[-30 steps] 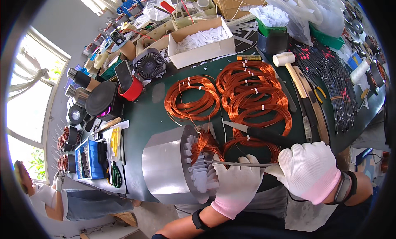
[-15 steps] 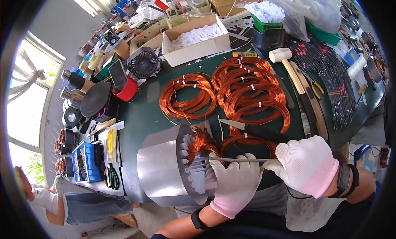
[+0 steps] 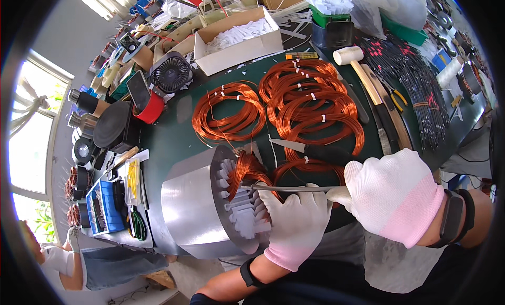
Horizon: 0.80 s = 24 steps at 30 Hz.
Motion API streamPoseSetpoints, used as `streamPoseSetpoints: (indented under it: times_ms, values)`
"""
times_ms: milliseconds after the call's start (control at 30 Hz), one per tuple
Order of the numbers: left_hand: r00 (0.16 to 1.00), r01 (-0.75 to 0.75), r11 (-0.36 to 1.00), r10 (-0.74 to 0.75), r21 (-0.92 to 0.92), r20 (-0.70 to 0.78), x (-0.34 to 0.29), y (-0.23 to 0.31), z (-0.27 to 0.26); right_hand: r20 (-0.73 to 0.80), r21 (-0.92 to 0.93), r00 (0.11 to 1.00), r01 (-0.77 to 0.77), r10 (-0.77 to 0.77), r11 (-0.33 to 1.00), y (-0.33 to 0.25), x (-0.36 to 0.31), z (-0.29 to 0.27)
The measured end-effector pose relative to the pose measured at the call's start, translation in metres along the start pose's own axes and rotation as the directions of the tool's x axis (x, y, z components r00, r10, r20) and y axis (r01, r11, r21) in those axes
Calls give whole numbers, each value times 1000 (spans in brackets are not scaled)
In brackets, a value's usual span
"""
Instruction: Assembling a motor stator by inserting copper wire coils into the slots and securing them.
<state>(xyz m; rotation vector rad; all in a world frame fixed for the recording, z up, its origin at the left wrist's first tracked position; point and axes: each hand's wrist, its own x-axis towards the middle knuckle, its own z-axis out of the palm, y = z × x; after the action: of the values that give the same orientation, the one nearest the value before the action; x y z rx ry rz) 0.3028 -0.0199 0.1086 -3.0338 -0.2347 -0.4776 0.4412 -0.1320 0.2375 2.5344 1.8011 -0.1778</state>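
A thick grey metal stator (image 3: 192, 200) lies on its side at the table's front edge, white slot liners (image 3: 242, 216) lining its inside. A bundle of copper wire (image 3: 245, 171) loops out of its open end. My gloved left hand (image 3: 297, 221) is at that end, thumb beside the wire. Its fingers are partly curled about a thin, dark flat bar (image 3: 284, 188); whether they also hold wire I cannot tell. My gloved right hand (image 3: 392, 194) is closed on the bar's right end. The bar's left tip reaches the slots. Behind lies a dark-handled knife (image 3: 315, 150).
Copper wire coils (image 3: 229, 113) cover the table's middle. A white-headed mallet (image 3: 348, 56), pliers (image 3: 397, 97) and black leads (image 3: 415, 94) lie right. Behind stands a box of white strips (image 3: 236, 37); a fan (image 3: 171, 72) and blue tray (image 3: 109, 205) are left. Another person (image 3: 63, 257) stands far left.
The whole view has shifted, so the table's things appear farther left and slightly higher. My right hand is a little farther right of the stator. Both hands stay on the bar.
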Motion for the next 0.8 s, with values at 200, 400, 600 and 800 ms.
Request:
streamPoseSetpoints:
  times_ms: [200,400,600,800]
  values:
    - [999,1,999,-3,-51,-35,-4,-1,5,-83,-129,997,-12,1,992,0,-8,26]
    - [999,-6,1000,6,17,39,-6,2,-2,-141,-282,987,28,-71,959,-3,-10,21]
    - [999,-46,997,46,61,6,-8,-1,2,-30,-130,1000,3,-7,991,-10,-6,1]
    - [999,-32,999,31,27,38,-3,0,-2,-17,62,1000,1,0,998,8,-2,15]
